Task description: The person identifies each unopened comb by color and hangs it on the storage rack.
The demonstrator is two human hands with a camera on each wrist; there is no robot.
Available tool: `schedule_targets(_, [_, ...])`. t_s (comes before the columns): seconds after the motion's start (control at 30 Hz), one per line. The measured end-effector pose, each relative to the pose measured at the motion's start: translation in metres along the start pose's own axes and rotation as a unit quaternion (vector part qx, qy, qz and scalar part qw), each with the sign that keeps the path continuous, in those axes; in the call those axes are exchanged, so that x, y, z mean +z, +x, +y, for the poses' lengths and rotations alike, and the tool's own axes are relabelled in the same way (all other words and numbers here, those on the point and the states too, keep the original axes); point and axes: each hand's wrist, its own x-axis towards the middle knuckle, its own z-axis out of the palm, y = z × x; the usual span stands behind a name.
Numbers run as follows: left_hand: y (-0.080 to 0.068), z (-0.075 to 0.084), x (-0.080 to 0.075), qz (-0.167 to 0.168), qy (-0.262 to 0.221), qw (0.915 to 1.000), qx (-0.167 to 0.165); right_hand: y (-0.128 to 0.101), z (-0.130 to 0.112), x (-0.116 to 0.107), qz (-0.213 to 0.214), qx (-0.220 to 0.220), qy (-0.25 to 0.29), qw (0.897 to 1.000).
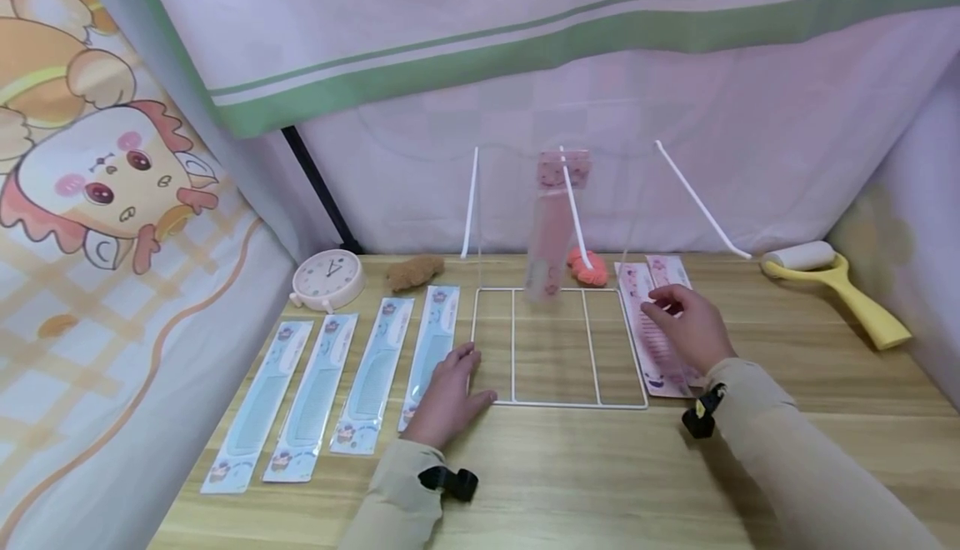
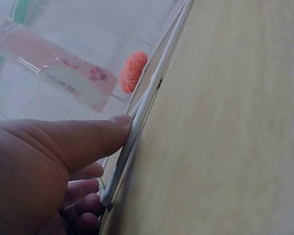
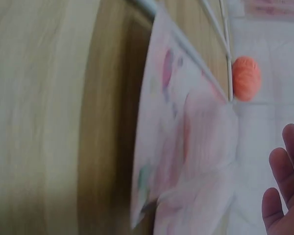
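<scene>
Head view: right hand (image 1: 686, 327) pinches pink comb pack (image 1: 654, 333); left hand (image 1: 448, 396) spread, pressing wire rack (image 1: 558, 404) corner.

A round white clock (image 1: 327, 277) sits on the wooden table (image 1: 585, 483) at ten o'clock, a brown fuzzy toy (image 1: 414, 271) just to its right. A yellow lint roller (image 1: 836, 283) lies at two o'clock. A cartoon-print curtain (image 1: 97, 200) hangs at nine o'clock.

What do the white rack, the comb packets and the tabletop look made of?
The white rack: thin rods, probably coated metal wire with a smooth gloss. The pink comb packets: glossy clear plastic film over printed card. The tabletop: matt wood-grain surface, solid or laminate unclear.
</scene>
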Motion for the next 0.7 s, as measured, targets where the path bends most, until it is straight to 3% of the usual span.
schedule_targets(0.4, [0.002,-0.002,0.001,-0.003,-0.003,1.0,-0.007,-0.003,0.032,-0.013,-0.043,0.103,-0.062,0.992])
schedule_targets(0.7, [0.002,-0.002,0.001,-0.004,-0.007,0.9999,-0.01,-0.002,0.051,-0.018,-0.055,0.129,-0.124,0.982])
